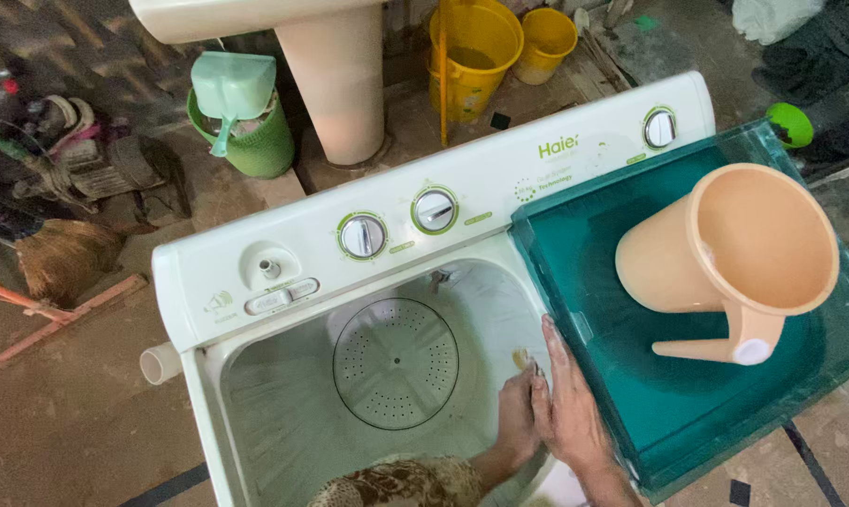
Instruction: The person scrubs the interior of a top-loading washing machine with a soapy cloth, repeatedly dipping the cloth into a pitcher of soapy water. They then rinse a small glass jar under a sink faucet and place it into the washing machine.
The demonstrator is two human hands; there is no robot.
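Observation:
A white twin-tub washing machine point(255, 258) stands open, its empty wash tub point(283, 413) showing a round perforated pulsator point(396, 363). My left hand point(516, 418), in a patterned sleeve, reaches down inside the tub against its right wall, with a small brownish thing point(521, 358) at the fingertips. Whether the hand grips it is unclear. My right hand point(567, 404) lies flat, fingers straight, on the tub's right rim beside the teal lid point(668, 413). A peach plastic jug point(734, 253) lies on its side on that lid.
Three knobs, such as the middle knob point(435, 209), sit on the control panel. Behind the machine stand a cream basin pedestal point(335, 80), a green basket with a scoop point(237, 117) and two yellow buckets point(476, 47). A broom point(63, 258) lies at left.

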